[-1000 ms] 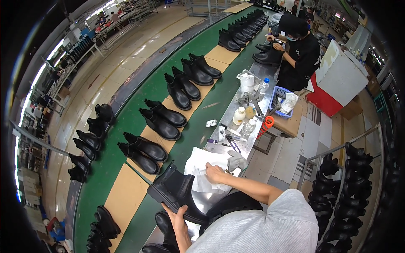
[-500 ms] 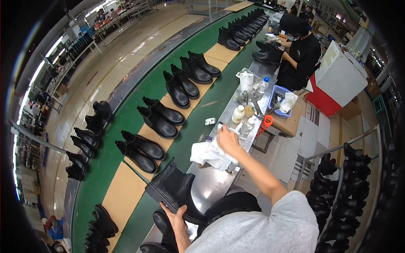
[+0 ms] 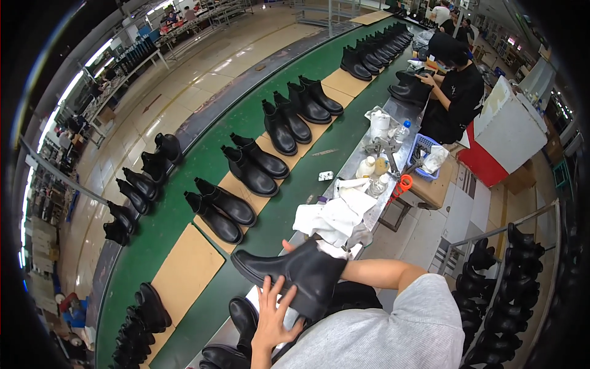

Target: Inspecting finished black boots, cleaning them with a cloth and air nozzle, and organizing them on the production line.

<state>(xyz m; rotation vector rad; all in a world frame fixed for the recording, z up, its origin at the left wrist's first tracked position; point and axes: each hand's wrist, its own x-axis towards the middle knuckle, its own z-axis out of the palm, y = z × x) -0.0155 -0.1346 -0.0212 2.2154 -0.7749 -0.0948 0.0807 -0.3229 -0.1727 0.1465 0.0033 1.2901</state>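
Note:
A black ankle boot [image 3: 310, 273] is held up over the near end of the metal bench, its toe pointing left. My left hand [image 3: 273, 317] has its fingers spread over the boot's near side and holds it from below. My right forearm passes behind the boot's shaft. Most of my right hand is hidden there, and only a fingertip [image 3: 287, 246] shows beyond the boot's upper edge; it appears to grip the boot from the far side. Beyond the boot lies a crumpled white cloth [image 3: 329, 218]. More black boots [image 3: 244, 320] stand beside my left forearm.
A green conveyor [image 3: 246, 111] carries pairs of black boots on cardboard sheets [image 3: 184, 270]. Bottles [image 3: 367, 166], a paper roll [image 3: 379, 121], a blue basket [image 3: 424, 147] and a red coiled hose [image 3: 402, 182] are ahead. A co-worker [image 3: 455, 86] handles boots farther along. Boot racks [image 3: 513, 277] stand right.
My right hand has come back from over the white cloth to behind the boot. The boot has been lifted and turned, its toe now left. My left hand has shifted onto its side.

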